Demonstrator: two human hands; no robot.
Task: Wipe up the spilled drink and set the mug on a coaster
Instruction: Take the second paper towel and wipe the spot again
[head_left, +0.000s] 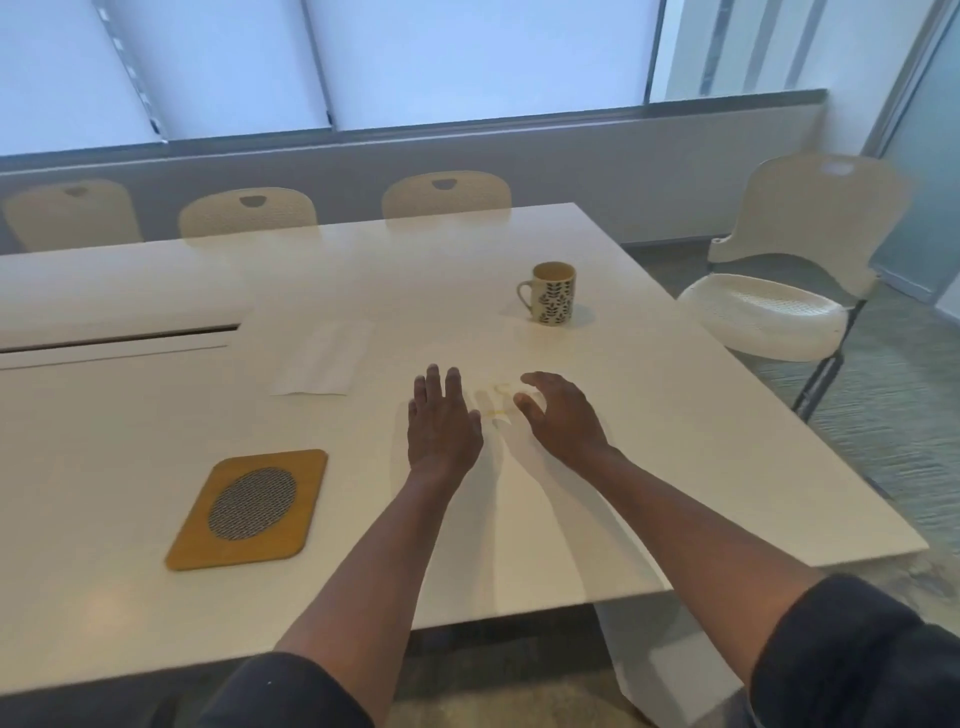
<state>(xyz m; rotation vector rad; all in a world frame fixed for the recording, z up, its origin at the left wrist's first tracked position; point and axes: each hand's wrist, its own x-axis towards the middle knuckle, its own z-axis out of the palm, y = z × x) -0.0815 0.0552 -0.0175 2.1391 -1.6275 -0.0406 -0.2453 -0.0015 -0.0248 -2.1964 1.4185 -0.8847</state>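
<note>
My left hand (441, 421) hovers flat over the white desk (156, 467), fingers straight and a little apart, pointing toward twelve o'clock, holding nothing. My right hand (561, 415) sits just beside it at three o'clock, fingers loosely bent and spread, empty too. Between them lies a faint yellowish spill (500, 410). The coaster (249, 512), an amber mat with a grey mesh oval, lies at eight o'clock from my left hand, its long axis running toward one o'clock. A paper towel (324, 358) lies flat at eleven o'clock. The mug (551, 293) stands upright at one o'clock, handle pointing to nine o'clock. A chair (789, 270) stands off the desk's right edge.
</note>
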